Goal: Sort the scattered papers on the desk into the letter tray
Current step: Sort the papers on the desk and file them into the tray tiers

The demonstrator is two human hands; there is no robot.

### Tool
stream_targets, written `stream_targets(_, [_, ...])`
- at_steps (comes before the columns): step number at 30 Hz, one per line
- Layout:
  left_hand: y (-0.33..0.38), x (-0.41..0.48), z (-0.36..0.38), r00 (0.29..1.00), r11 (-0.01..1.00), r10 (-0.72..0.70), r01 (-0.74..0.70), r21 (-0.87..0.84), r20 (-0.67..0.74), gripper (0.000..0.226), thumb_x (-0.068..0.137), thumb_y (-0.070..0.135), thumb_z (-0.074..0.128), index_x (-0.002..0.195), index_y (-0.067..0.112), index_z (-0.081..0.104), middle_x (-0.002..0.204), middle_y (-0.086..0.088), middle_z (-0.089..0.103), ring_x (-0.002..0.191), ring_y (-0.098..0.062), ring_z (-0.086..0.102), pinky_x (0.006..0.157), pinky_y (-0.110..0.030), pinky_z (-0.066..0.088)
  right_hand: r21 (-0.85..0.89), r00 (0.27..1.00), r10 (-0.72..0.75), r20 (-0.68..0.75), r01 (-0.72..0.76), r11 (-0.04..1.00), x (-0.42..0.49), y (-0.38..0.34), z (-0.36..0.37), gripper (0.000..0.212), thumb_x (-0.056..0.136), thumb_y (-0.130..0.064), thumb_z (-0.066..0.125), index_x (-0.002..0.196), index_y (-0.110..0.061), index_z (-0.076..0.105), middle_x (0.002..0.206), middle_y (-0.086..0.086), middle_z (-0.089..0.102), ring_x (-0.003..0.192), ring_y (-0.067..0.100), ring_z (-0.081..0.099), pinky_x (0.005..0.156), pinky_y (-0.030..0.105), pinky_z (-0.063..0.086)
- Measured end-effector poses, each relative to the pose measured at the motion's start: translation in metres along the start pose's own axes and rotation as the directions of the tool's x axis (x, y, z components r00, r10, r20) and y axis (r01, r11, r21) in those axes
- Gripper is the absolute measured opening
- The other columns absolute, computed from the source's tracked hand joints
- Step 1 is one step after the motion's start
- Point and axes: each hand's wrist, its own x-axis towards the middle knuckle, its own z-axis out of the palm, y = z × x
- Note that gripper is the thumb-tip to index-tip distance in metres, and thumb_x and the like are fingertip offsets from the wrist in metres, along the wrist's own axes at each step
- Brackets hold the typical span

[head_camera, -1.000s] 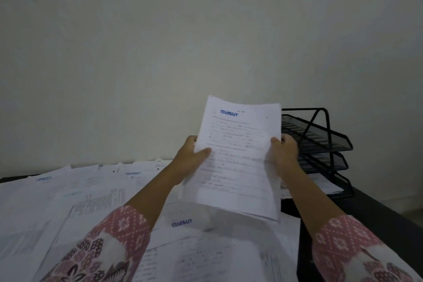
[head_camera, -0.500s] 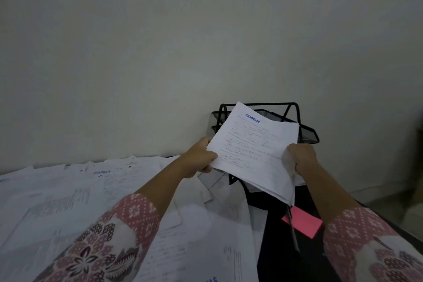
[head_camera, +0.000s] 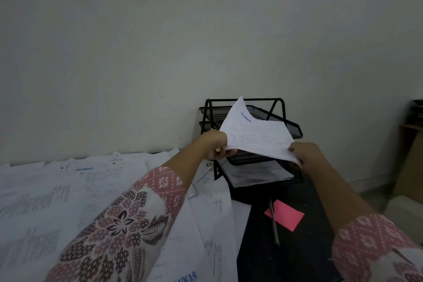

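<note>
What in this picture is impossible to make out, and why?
Head view, all:
- Print on the held sheets: too small and blurred to read.
- Middle tier of the letter tray: hidden behind those sheets.
- The scattered papers: partly covered by the left sleeve, cut off by the bottom edge.
- Fingers of the right hand: tucked under the sheets.

Clearance at the letter tray front.
Letter tray (head_camera: 293, 130) stands close to the wall (head_camera: 137, 52). A sheaf (head_camera: 258, 137), pinched by the left hand (head_camera: 215, 144) and right hand (head_camera: 305, 155), spans its upper mouths. Stacked sheets (head_camera: 258, 174) fill the bottom tier. Loose papers (head_camera: 68, 190) cover the worktop (head_camera: 290, 261) leftward. The bare strip in front carries a pink note (head_camera: 286, 215) and a pen (head_camera: 275, 231).
</note>
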Motion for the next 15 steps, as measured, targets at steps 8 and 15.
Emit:
stream_targets(8, [0.011,-0.001,0.003,0.999,0.999,0.034,-0.034,0.008,-0.038,0.025,0.092,-0.007,0.020,0.085,0.004,0.041,0.075,-0.011,0.052,0.027,-0.008,0.048,0.029,-0.008,0.025,0.183,0.997,0.076,-0.020,-0.071,0.980,0.002,-0.006,-0.004,0.011,0.089,0.004,0.047,0.078,0.004,0.049,0.075,0.016,0.046,0.057,0.022,0.046,0.029,0.015,0.038])
stream_targets(15, [0.003,0.016,0.025,0.972,0.981,0.191,-0.194,-0.009,-0.139,0.050,0.094,-0.004,0.022,0.143,0.003,0.011,0.091,-0.015,0.055,0.033,-0.010,0.056,0.030,-0.013,0.036,0.525,0.999,0.024,0.028,-0.035,0.850,0.001,0.001,0.011,0.012,0.093,-0.002,0.047,0.102,0.005,0.050,0.078,0.020,0.060,0.041,0.016,0.063,0.039,0.019,0.049])
